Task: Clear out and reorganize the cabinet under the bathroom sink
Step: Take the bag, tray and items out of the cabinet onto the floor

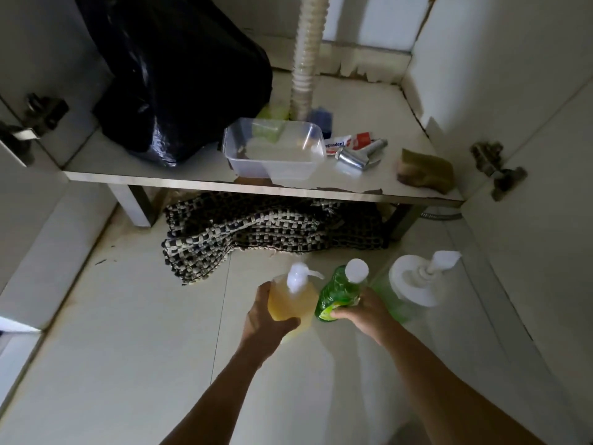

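Note:
My left hand (264, 319) grips an orange pump bottle (293, 298) over the tiled floor in front of the open cabinet. Beside it, my right hand (365, 313) grips a green bottle (340, 292) with a white cap. A larger pale green pump bottle (414, 284) stands on the floor just to the right. On the cabinet shelf (192, 178) lie a black plastic bag (173, 78), a clear plastic tub (276, 152), a toothpaste tube (348, 141), a chrome spray head (359, 154) and a worn sponge (425, 170).
A white corrugated drain hose (305, 56) drops to the shelf behind the tub. A checked woven cloth (256, 232) lies bunched on the floor under the shelf. Open cabinet doors with metal hinges (497, 168) stand at both sides.

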Demonstrator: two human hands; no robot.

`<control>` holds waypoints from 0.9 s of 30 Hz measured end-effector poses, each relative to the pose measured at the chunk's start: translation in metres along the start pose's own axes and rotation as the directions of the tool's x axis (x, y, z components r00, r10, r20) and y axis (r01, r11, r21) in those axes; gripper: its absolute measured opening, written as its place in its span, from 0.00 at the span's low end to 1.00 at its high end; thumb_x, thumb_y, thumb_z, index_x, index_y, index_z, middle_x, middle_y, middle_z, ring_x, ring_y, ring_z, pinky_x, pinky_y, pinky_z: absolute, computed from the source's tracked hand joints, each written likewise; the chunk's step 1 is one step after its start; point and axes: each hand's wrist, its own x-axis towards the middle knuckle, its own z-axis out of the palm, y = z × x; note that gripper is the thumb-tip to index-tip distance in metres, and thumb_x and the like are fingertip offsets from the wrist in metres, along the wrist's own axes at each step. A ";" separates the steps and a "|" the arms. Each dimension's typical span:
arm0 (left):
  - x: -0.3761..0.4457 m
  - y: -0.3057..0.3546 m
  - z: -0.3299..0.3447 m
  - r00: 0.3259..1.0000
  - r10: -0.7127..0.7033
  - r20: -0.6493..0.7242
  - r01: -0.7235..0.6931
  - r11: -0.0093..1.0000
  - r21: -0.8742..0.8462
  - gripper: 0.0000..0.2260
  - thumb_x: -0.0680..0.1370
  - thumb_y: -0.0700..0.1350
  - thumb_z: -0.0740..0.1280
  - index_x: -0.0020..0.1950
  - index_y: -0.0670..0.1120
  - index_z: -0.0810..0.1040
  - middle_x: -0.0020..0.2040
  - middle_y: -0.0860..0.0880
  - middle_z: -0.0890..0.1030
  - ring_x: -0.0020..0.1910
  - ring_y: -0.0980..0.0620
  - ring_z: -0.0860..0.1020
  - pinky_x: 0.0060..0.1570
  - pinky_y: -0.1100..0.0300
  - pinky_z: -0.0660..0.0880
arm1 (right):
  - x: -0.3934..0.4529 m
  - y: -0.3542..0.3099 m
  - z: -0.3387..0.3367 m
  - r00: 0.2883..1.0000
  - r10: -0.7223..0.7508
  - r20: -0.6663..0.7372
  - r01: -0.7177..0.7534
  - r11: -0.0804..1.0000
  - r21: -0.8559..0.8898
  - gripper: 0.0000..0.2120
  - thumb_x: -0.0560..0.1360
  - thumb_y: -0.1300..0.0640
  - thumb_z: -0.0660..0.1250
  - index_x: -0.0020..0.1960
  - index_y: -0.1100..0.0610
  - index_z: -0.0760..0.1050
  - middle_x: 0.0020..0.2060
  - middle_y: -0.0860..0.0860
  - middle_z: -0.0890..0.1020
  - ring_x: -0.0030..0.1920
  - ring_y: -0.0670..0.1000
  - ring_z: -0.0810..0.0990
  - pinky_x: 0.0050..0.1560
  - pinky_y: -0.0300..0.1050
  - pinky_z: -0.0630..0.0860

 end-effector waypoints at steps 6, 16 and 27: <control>0.009 -0.001 0.018 0.997 0.045 0.060 -0.054 0.984 0.167 0.35 0.65 0.41 0.78 0.65 0.47 0.62 0.53 0.49 0.77 0.50 0.43 0.79 0.48 0.56 0.77 | 0.006 0.000 -0.015 1.000 -0.002 -0.007 0.002 1.000 -0.031 0.20 0.58 0.60 0.77 0.49 0.54 0.80 0.42 0.48 0.85 0.47 0.48 0.83 0.51 0.41 0.75; 0.028 0.018 0.025 0.935 -0.143 0.324 0.040 0.952 0.304 0.39 0.64 0.51 0.80 0.68 0.49 0.61 0.56 0.53 0.74 0.50 0.53 0.75 0.42 0.67 0.73 | -0.006 -0.031 -0.057 0.953 0.302 -0.034 -0.277 0.820 -0.500 0.27 0.66 0.58 0.76 0.62 0.58 0.71 0.54 0.51 0.80 0.58 0.54 0.77 0.51 0.43 0.71; 0.048 0.135 -0.065 0.829 -0.314 0.463 -0.076 0.757 0.649 0.18 0.78 0.50 0.66 0.66 0.45 0.72 0.47 0.48 0.82 0.36 0.52 0.80 0.34 0.63 0.77 | -0.054 -0.167 -0.024 0.751 0.219 0.623 0.136 0.872 -0.471 0.06 0.77 0.59 0.65 0.48 0.61 0.79 0.49 0.59 0.84 0.40 0.50 0.82 0.46 0.43 0.78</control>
